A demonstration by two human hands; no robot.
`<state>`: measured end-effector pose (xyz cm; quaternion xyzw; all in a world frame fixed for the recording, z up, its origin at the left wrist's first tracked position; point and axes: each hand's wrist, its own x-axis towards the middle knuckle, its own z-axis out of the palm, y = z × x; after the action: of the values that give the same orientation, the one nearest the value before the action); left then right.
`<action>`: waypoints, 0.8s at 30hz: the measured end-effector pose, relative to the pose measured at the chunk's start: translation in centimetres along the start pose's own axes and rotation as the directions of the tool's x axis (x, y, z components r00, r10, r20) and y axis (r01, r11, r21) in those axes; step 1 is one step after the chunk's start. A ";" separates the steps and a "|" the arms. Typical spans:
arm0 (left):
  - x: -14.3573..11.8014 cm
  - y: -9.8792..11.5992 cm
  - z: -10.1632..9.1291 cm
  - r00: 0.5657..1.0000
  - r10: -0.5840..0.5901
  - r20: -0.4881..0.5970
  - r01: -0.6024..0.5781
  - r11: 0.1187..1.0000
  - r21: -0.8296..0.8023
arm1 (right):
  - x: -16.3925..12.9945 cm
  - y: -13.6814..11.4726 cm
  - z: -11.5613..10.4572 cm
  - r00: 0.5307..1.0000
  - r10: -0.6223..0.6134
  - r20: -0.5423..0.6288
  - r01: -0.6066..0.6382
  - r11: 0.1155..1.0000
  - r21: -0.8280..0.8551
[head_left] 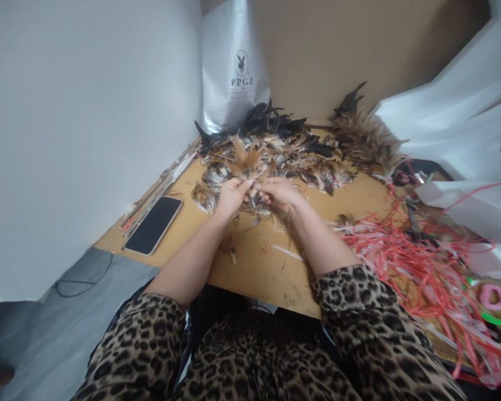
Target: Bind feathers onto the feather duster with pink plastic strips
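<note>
My left hand (232, 198) and my right hand (280, 193) meet over the table, their fingertips almost touching. Both are closed in a pinch at the lower end of a bunch of golden-brown feathers (245, 159), which fans out away from me. The exact grip of each finger is too small to make out. Around and beneath my hands lies a heap of loose feathers (281, 147), pale and brown in front. Long black feathers (259, 121) stick up at its back.
A phone (154, 225) with a dark screen lies left on the wooden table (271, 278). Tangled red and white plastic strips (417, 267) cover the right side. A brown feather bundle (367, 139) lies back right. Behind the heap stands a white printed bag (236, 67), with a wall at left.
</note>
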<state>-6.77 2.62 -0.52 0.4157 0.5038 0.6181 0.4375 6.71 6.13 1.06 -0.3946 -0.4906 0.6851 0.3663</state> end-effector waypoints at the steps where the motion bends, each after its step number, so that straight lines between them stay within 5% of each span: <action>1: 0.0 0.0 0.0 0.999 -0.035 -0.001 0.035 0.999 -0.029 | 0.0 -0.1 -0.1 0.999 -0.032 -0.027 0.032 0.999 -0.005; 9: -0.4 0.4 -0.2 0.945 -0.229 0.235 0.265 0.955 -0.133 | -0.5 -1.4 -0.6 0.963 -0.231 -0.140 0.197 0.955 -0.222; 16: -0.2 0.1 -0.3 0.926 -0.240 0.290 0.274 0.958 -0.080 | -0.5 -1.3 -0.6 0.948 -0.289 -0.136 0.223 0.903 -0.366; 24: -0.2 -0.1 -0.2 0.943 -0.206 0.261 0.213 0.977 0.001 | -0.5 -1.2 -0.5 0.962 -0.241 -0.125 0.194 0.932 -0.306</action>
<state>-6.93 2.35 -0.62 0.4314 0.4748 0.5151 0.5685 7.47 6.19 2.19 -0.4410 -0.5959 0.5266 0.4162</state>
